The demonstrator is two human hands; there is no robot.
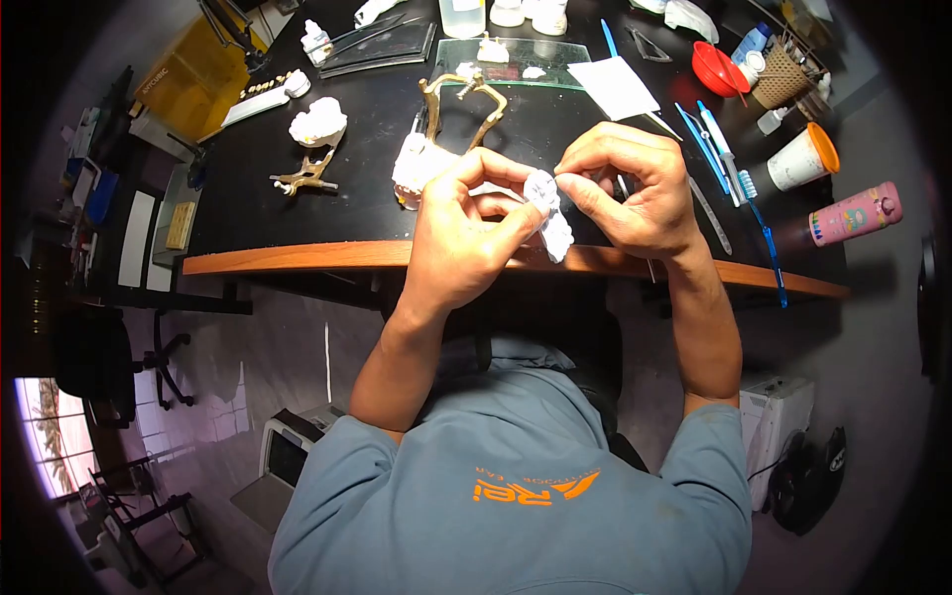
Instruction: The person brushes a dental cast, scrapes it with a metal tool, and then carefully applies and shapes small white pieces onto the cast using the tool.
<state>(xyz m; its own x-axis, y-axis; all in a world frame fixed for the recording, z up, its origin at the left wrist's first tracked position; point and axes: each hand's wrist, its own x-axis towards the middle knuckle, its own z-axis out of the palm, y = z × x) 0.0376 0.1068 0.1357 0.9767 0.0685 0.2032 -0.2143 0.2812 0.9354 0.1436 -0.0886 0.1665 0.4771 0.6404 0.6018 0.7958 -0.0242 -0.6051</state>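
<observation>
My left hand (463, 230) is closed on a crumpled white piece (555, 230), which looks like tissue or cloth, above the table's front edge. The fingertips of my right hand (632, 188) are pinched together right at the top of that piece. A thin metallic thing shows between the right fingers, mostly hidden. Just behind my left hand stands a brass-coloured dental articulator (493, 127) with a white plaster cast (418, 167). Farther left, a second articulator (309, 180) carries another white cast (318, 121).
A glass plate (555, 67) with small white pieces lies at the back. On the right are a white sheet (617, 89), a red bowl (716, 71), a blue toothbrush (746, 185), an orange-rimmed cup (799, 159) and a pink bottle (855, 214). A wooden edge (297, 258) borders the black table.
</observation>
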